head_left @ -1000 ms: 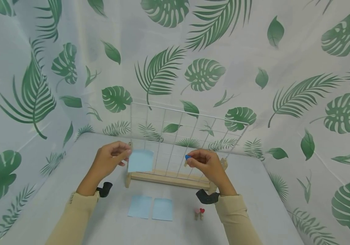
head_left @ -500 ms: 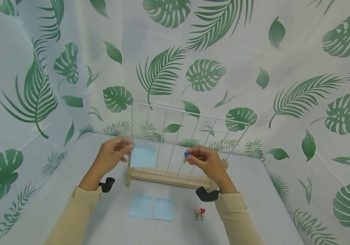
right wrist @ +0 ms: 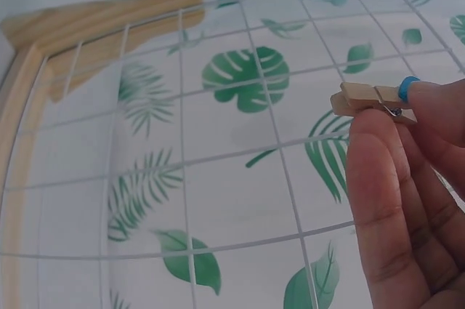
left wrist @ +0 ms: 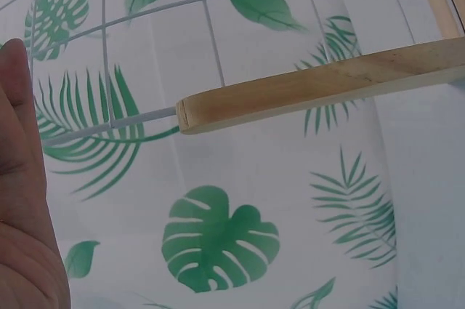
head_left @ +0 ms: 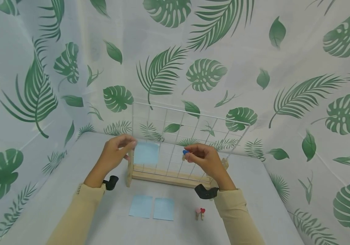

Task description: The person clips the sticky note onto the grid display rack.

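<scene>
My left hand (head_left: pixel 117 152) pinches a light blue paper square (head_left: pixel 146 153) by its left edge, holding it up against the lower left of a white wire grid (head_left: pixel 175 144). In the right wrist view, a small wooden clothespin (right wrist: pixel 367 98) with a blue top sits between the thumb and fingers of my right hand (right wrist: pixel 407 178). That hand is in front of the grid's middle right in the head view. Only the edge of my left palm (left wrist: pixel 25 200) shows in the left wrist view; the paper's held edge is out of sight there.
The grid stands in a wooden base (head_left: pixel 169 178) with an upright wooden side piece (left wrist: pixel 327 83). Two more blue paper squares (head_left: pixel 140 206) lie side by side on the white table. Right of them are a pink and a red heart clothespin (head_left: pixel 202 212). Leaf-patterned cloth surrounds the table.
My left hand has raised the paper square and moved it slightly right along the grid. My right hand, with the clothespin, has shifted slightly left and up.
</scene>
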Demonstrator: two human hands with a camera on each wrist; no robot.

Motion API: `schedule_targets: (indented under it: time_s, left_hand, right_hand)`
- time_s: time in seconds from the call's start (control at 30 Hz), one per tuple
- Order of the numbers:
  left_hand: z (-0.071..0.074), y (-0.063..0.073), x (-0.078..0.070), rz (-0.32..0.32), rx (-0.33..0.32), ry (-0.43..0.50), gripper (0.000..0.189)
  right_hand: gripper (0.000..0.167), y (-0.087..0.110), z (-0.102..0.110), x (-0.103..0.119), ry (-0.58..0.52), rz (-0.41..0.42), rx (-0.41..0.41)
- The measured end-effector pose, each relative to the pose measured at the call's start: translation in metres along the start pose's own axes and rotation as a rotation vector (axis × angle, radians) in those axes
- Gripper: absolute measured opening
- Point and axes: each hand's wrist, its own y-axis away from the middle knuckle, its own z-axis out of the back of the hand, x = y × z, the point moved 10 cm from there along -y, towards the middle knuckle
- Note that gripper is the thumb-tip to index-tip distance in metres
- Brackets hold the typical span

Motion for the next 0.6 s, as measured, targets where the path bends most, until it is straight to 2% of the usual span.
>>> schedule_targets:
  time_s: [0.17,0.4,0.6]
  left_hand:
    - [0.002,-0.003,-0.003,-0.014,-0.022,-0.007,0.021]
    - [0.005,-0.008,0.0,-0.003,-0.071,0.0,0.022]
    - [0.005,-0.012,-0.003,-0.033,-0.096,0.008,0.023]
  right_hand:
    - [0.019,-0.002,0.0,0.003,0.013,0.007,-0.008]
    - [0.019,-0.006,-0.002,0.006,0.027,0.042,-0.037]
    - [0.018,-0.011,-0.004,0.012,0.065,0.072,-0.055]
